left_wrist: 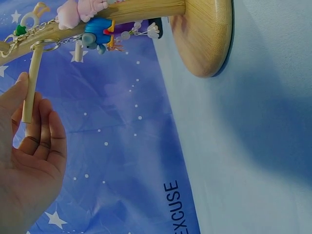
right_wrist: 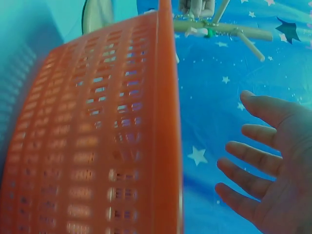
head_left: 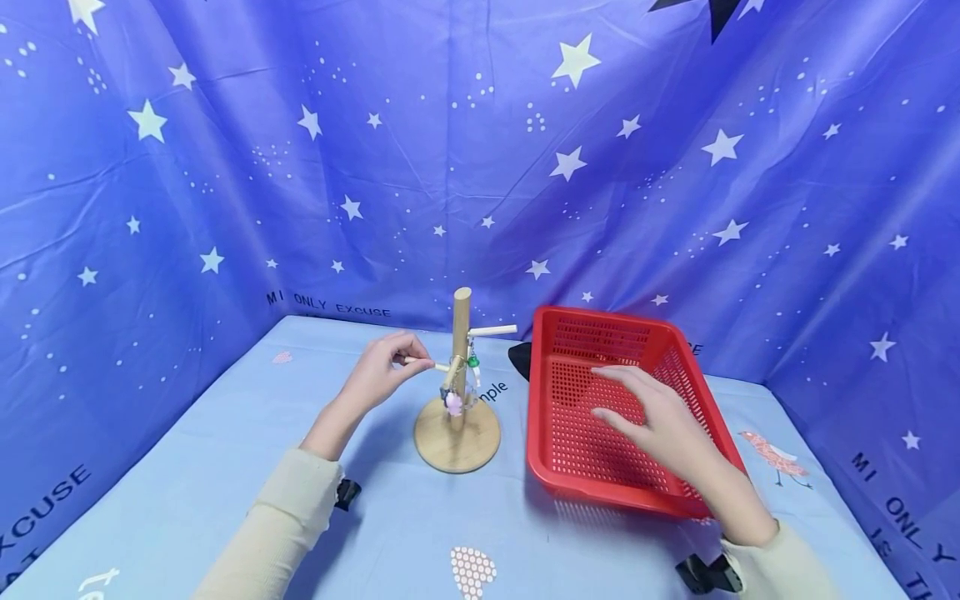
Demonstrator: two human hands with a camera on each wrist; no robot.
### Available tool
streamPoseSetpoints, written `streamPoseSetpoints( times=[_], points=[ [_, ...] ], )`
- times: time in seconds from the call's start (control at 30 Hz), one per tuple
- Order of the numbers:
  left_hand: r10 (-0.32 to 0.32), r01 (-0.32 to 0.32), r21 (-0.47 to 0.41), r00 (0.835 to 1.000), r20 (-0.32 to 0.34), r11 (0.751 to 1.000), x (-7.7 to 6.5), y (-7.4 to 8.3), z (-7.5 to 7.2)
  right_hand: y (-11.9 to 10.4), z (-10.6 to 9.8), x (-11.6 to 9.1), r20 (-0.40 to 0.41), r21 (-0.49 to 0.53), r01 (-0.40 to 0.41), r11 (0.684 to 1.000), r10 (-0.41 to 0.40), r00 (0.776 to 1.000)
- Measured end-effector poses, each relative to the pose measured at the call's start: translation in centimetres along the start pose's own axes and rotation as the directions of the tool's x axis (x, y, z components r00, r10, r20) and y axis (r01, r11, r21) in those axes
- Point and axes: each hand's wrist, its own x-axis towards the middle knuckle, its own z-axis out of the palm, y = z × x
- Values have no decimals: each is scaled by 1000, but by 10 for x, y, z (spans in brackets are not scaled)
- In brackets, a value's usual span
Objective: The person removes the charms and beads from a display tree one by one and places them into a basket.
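A wooden stand with a round base and several side pegs stands upright on the table. My left hand is at its left, and thumb and fingers pinch the outer end of a wooden peg. Near the post, a metal key ring hangs around that peg. Keychains with a blue figure and a pink figure dangle by the post; a green charm hangs from another peg. Fingers spread and holding nothing, my right hand hovers over the red basket.
Perforated plastic forms the basket, which sits right of the stand. Light blue cloth covers the table. A purple-blue star-printed curtain encloses the back and sides. Black devices are worn on both wrists.
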Motion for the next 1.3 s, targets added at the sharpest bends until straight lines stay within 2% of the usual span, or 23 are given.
streamPoseSetpoints(
  times=[0.53,0.97,1.13,1.3],
  points=[
    [-47,47,-28,999,13,999,1,0,0,-26,20,23,8,129,4,992,-5,1000],
    [-38,38,-26,999,3,999,0,0,1,-46,39,40,-3,213,-12,977,13,1000],
    [-39,39,-19,999,-2,999,0,0,1,-56,47,48,4,314,-49,948,50,999],
    [-37,37,-25,999,-5,999,0,0,1,-64,57,55,36,448,-100,888,94,995]
  ],
)
